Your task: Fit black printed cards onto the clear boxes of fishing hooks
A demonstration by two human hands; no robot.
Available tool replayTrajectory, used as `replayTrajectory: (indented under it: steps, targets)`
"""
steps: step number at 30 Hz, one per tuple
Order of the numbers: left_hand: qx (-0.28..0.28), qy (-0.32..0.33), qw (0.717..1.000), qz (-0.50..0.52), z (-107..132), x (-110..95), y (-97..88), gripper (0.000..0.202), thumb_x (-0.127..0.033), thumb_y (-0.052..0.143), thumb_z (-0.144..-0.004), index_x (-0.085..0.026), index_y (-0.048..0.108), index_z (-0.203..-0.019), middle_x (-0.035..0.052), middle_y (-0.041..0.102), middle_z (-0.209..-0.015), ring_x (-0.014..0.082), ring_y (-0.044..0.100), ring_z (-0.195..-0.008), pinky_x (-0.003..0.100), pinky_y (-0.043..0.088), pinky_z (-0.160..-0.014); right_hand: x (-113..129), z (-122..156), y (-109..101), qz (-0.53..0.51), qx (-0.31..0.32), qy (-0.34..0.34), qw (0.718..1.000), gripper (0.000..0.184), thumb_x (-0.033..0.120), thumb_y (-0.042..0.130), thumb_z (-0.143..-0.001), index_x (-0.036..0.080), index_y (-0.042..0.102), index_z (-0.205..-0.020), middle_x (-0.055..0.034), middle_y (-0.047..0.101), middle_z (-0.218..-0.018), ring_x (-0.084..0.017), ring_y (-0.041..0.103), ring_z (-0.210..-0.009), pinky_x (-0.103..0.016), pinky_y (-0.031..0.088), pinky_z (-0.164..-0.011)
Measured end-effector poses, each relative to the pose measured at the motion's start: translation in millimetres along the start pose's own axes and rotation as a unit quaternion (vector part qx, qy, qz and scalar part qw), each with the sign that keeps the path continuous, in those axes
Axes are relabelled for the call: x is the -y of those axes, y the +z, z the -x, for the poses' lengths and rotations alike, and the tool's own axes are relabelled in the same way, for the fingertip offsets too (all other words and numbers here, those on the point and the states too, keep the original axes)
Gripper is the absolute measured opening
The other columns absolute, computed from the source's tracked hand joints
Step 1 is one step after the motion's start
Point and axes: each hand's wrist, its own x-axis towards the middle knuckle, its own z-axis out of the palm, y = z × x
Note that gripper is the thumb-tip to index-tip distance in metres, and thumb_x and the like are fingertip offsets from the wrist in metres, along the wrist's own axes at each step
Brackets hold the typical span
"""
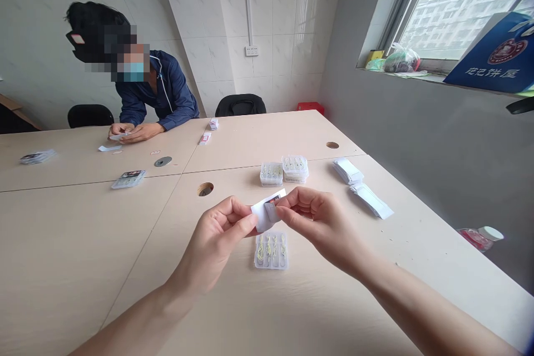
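Left hand [214,242]: lower centre of the frame, fingers curled, thumb pressing inward in a pinch.
Right hand [319,225]: just right of centre, thumb and forefinger pinched, close to the left hand.
Forearms: bare; left forearm [129,325] rises from the lower left, right forearm [434,311] from the lower right.

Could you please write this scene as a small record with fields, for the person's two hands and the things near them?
Left hand: pinches a white paper packet
Right hand: pinches the same packet from the other side
Below hands: clear plastic box of hooks, on a pale table
Beyond hands: stacked clear boxes
To the right: piles of white paper packets
Nearby: co-worker in navy jacket
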Motion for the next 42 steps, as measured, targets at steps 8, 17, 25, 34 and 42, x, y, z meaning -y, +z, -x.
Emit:
replayTrajectory:
  steps: [8,17,25,34,42]
  targets:
    - [-0.003,-0.001,1.000,0.003,-0.4,-0.5,0.0,0.019,-0.032,0.063,-0.087,-0.020,0.055,-0.075,-0.0042,0.060,-0.076,0.0109,0.059,-0.082,0.024,0.049,-0.084,0.1,-1.3,-1.3,-0.013,-0.001,0.016,1.000,0.015,0.029,0.059,-0.090,0.018,0.062,-0.080,-0.0041,0.070,-0.089,-0.019,0.064,-0.083,-0.032,0.049,-0.073]
    - [0.002,0.007,1.000,0.014,-0.1,-0.8,-0.1,0.018,-0.030,0.062,-0.088,-0.020,0.055,-0.074,-0.0039,0.057,-0.076,0.0115,0.058,-0.082,0.027,0.049,-0.087,1.9,-0.5,-1.5,-0.020,-0.003,0.013,1.000,0.017,0.031,0.059,-0.090,0.018,0.061,-0.079,-0.0038,0.069,-0.086,-0.017,0.063,-0.079,-0.032,0.048,-0.070]
    - [-0.006,0.015,1.000,0.010,-0.9,-1.2,-2.4,0.019,-0.030,0.061,-0.089,-0.021,0.053,-0.073,-0.0046,0.061,-0.077,0.0119,0.059,-0.084,0.029,0.049,-0.089,4.8,-1.6,-2.3,-0.013,-0.012,-0.015,1.000,0.018,0.033,0.059,-0.091,0.018,0.063,-0.081,-0.0029,0.070,-0.084,-0.016,0.062,-0.078,-0.029,0.048,-0.070]
    - [-0.006,0.011,1.000,0.012,-1.3,-2.8,-2.8,0.020,-0.030,0.060,-0.089,-0.021,0.052,-0.073,-0.0038,0.057,-0.077,0.0128,0.059,-0.084,0.030,0.047,-0.090,2.6,-2.2,-4.3,-0.007,-0.006,-0.015,1.000,0.023,0.039,0.059,-0.092,0.018,0.062,-0.081,-0.0039,0.069,-0.084,-0.017,0.062,-0.078,-0.030,0.048,-0.069]
    - [0.002,0.023,0.999,0.030,-2.8,-3.5,-3.0,0.020,-0.027,0.058,-0.090,-0.021,0.050,-0.072,-0.0052,0.056,-0.076,0.0111,0.058,-0.083,0.027,0.044,-0.087,-0.7,-4.1,-3.3,-0.053,-0.005,-0.030,0.998,0.020,0.036,0.058,-0.093,0.019,0.060,-0.083,-0.0023,0.067,-0.085,-0.015,0.060,-0.081,-0.029,0.046,-0.073]
